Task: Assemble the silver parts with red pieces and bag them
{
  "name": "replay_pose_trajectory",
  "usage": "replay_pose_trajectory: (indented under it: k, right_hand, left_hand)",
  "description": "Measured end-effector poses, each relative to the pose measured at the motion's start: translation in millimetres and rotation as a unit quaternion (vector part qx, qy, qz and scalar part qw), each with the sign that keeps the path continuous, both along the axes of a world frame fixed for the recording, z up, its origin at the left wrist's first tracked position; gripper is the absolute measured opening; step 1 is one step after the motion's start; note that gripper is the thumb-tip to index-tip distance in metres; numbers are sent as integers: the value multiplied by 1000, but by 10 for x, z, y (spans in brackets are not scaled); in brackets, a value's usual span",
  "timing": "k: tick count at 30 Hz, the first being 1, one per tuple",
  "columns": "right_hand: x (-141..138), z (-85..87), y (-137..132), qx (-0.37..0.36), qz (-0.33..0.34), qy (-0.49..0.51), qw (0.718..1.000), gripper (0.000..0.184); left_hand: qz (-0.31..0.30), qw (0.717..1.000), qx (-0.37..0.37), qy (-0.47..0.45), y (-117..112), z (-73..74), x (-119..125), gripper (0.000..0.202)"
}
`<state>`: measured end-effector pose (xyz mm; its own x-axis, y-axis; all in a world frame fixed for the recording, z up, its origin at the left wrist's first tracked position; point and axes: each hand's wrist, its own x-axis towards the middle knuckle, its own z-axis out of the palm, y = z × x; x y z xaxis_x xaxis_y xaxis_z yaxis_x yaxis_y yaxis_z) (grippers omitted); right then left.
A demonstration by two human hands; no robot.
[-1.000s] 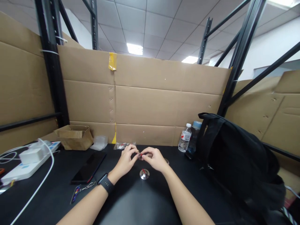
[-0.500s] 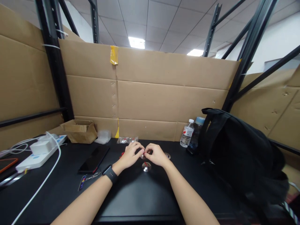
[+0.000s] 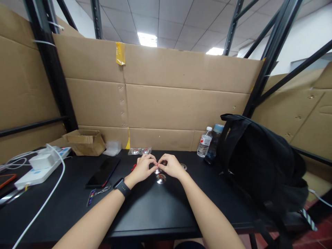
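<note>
My left hand [image 3: 143, 168] and my right hand [image 3: 169, 166] meet fingertip to fingertip over the black table [image 3: 155, 211], both pinched on a small silver part [image 3: 157, 171] between them. A round metal disc [image 3: 161, 178] lies on the table just below the hands. Another small metal disc [image 3: 184, 166] sits right of my right hand. A little red piece [image 3: 134, 167] lies by my left hand. My left wrist wears a black watch [image 3: 121, 187].
A clear bag of metal parts [image 3: 139, 151] lies behind the hands. A black phone [image 3: 103, 172] and a key ring [image 3: 97, 194] lie to the left, with a power strip [image 3: 38, 171], white cable and cardboard box [image 3: 84, 141]. Two bottles [image 3: 204, 146] and a black backpack [image 3: 261, 162] stand right.
The view has shifted, so the table edge now shows. The hands have come lower, close over the metal disc, still pinched together. A red piece now lies beside my left hand.
</note>
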<state>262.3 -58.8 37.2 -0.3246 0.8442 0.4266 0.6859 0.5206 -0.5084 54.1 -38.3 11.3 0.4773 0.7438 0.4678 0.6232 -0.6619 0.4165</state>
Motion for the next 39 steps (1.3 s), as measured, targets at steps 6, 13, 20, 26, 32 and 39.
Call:
replay_pose_trajectory:
  k: [6, 13, 20, 26, 32, 39]
  right_hand:
    - [152, 60, -20, -127, 120, -131, 976, 33]
    - [55, -75, 25, -122, 117, -170, 971, 21]
    - [51, 27, -100, -90, 9, -232, 968, 17]
    - [-36, 50, -158, -83, -32, -240, 967, 16]
    - [28, -7, -76, -81, -69, -250, 962, 11]
    - [81, -59, 95, 31, -23, -108, 993, 10]
  left_hand:
    - [14, 997, -10, 70, 39, -61, -49, 12]
    - [-15, 989, -15, 150, -65, 31, -30, 9]
    - [-7, 988, 20, 155, -104, 60, -34, 16]
    - [-13, 985, 21, 170, -95, -41, -28, 18]
    - [-23, 992, 2, 123, 4, -58, -136, 18]
    - [62, 996, 42, 43, 90, -26, -141, 14]
